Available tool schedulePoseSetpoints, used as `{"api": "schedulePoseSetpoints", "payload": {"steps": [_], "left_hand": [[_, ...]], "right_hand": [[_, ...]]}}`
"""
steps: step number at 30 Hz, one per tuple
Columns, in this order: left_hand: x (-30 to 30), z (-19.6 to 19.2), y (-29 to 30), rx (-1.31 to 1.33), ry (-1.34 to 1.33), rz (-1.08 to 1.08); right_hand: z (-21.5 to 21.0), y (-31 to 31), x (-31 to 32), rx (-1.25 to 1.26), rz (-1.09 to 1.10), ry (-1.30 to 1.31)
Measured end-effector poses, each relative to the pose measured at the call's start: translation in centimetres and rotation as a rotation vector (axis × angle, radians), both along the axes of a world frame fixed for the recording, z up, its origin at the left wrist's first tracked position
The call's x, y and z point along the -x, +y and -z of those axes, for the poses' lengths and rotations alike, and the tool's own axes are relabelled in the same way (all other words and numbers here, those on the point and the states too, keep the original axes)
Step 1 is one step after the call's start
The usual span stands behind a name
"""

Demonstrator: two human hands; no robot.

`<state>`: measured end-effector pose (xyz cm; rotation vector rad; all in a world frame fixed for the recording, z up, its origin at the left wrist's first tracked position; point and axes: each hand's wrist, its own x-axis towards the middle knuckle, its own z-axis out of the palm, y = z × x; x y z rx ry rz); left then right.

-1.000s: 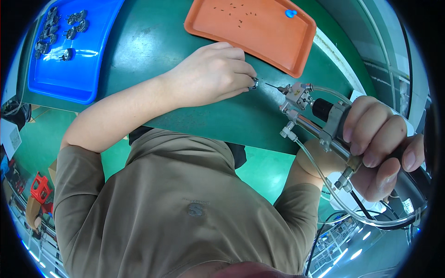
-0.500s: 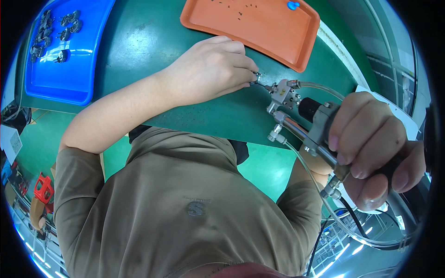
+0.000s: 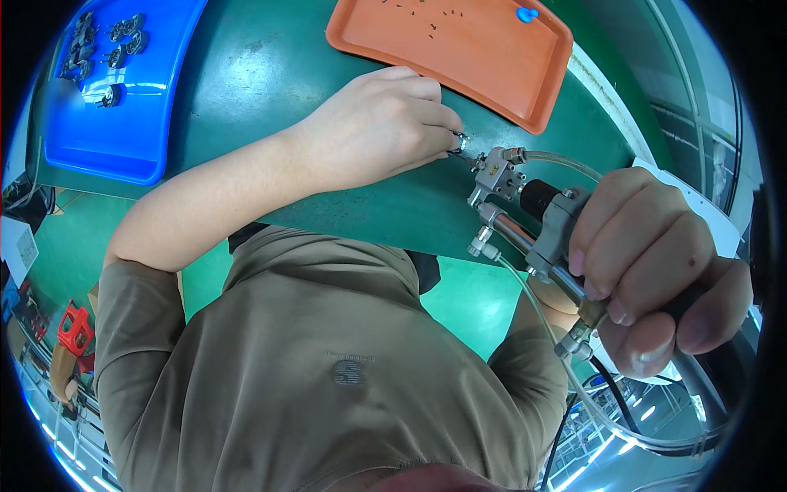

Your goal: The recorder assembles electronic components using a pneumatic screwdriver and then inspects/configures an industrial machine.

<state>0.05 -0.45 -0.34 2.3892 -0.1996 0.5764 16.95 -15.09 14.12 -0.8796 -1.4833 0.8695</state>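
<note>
Leftmost, a glossy blue plastic tray (image 3: 98, 152) carries dark, round metallic parts (image 3: 108, 97). Over the dark green surface (image 3: 246, 107), the left hand (image 3: 393, 119) pinches a small shiny metallic piece (image 3: 461, 143), near a shallow orange rectangular tray (image 3: 492, 70). Rightward, a silver-and-black metal tool (image 3: 559, 223), its front end just beside the piece, is clasped by the right hand (image 3: 652, 254).

Brown shirt (image 3: 270, 394), striped logo (image 3: 348, 373), tiny lettering (image 3: 350, 356), unreadable

Metal part (image 3: 462, 143) partly hidden by left grip (image 3: 392, 123); orange tray (image 3: 492, 70) cut off at top
</note>
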Motion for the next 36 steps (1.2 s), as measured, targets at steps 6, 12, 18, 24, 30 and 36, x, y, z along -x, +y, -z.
{"api": "schedulePoseSetpoints", "payload": {"steps": [6, 12, 18, 24, 30, 36], "left_hand": [[-0.1, 0.3, -1.4, -0.177, -0.019, 0.002], [1.5, -0.7, -1.4, -0.153, -0.033, -0.045], [8.3, -6.3, 8.9, -0.447, -0.08, -0.477], [15.5, -6.2, 17.7, -0.484, 0.213, -0.829], [7.5, -5.7, 28.4, -0.456, 0.147, -0.826], [3.3, -2.1, 35.3, -0.458, 0.399, -0.851]], "right_hand": [[-0.5, 0.5, 2.2, -0.055, 0.108, 0.086], [-0.7, -2.3, 2.2, -0.235, 0.244, 0.247], [-2.8, -4.1, 1.1, -0.47, 0.279, 0.223], [-2.0, -1.9, 1.2, -0.382, 0.341, 0.167], [-1.7, -2.7, 0.0, -0.385, 0.23, 0.208], [-2.3, -3.7, -0.3, -0.323, 0.242, 0.13]]}}
